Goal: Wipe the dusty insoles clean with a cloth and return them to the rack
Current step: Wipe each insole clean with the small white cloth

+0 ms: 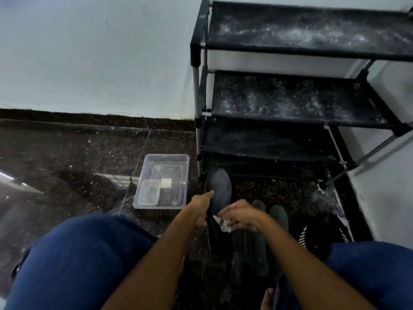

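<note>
A dark grey foam insole point(218, 193) was held lengthwise above the dark speckled stone floor point(67, 153), with its rounded toe end directed toward the foot of the black multi-tier shoe rack point(290, 104). The left hand point(199, 210) was closed on the insole's left edge, with the thumb extended along that edge. The right hand point(240, 214) was clamped on a small crumpled white cloth point(222, 223), which was pressed against the middle portion of the insole. Two further dark grey insoles point(259, 238) were laid side by side on the floor just to the right of the held one, below the right wrist. The fabric shelves of the rack were coated with white dust, and no insole was seen on any visible shelf. A clear rectangular plastic tub point(162, 181) was positioned on the floor to the left of the rack's front leg; a smaller clear container point(148, 192) was seated in its near left corner. A black basket with white slots point(319, 231) was located on the floor near the right knee. Both knees were covered in blue fabric point(73, 260), and a bare foot point(267, 298) was visible at the lower edge. A pale wall point(89, 52) was present behind the floor.
</note>
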Tool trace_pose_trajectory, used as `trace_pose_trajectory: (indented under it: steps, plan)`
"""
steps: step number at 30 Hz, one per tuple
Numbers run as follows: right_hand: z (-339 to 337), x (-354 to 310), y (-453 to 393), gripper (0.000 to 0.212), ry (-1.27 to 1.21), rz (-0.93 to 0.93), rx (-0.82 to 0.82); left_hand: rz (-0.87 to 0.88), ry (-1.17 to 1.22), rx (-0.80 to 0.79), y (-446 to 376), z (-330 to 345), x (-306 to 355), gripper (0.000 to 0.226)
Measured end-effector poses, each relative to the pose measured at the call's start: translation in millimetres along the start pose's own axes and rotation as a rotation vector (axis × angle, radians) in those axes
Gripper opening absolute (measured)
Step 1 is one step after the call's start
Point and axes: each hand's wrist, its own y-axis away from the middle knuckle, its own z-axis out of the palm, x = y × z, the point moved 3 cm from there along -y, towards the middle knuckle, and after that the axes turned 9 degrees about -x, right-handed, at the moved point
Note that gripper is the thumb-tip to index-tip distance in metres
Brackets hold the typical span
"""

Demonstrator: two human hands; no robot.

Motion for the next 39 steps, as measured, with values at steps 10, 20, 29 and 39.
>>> trace_pose_trajectory:
  steps: [10, 20, 29, 39]
  plan:
    - [35.5, 116.0, -75.2, 0.014, -0.043, 0.302, 0.069, -0.202, -0.272, 0.219, -52.4, -33.3, -106.8, 0.039]
    - [57.9, 148.9, -112.1, 0.01, -0.122, 0.363, 0.099, -0.228, -0.338, 0.392, -74.2, -52.2, -149.6, 0.026]
    - [45.7, 170.2, -121.6, 0.022, -0.152, 0.333, 0.22, -0.208, -0.334, 0.458, -90.9, -62.2, -149.4, 0.027]
    - [-1.3, 195.3, -103.5, 0.024, -0.166, 0.4, 0.567, -0.211, -0.353, 0.531, -95.9, -61.6, -144.5, 0.032]
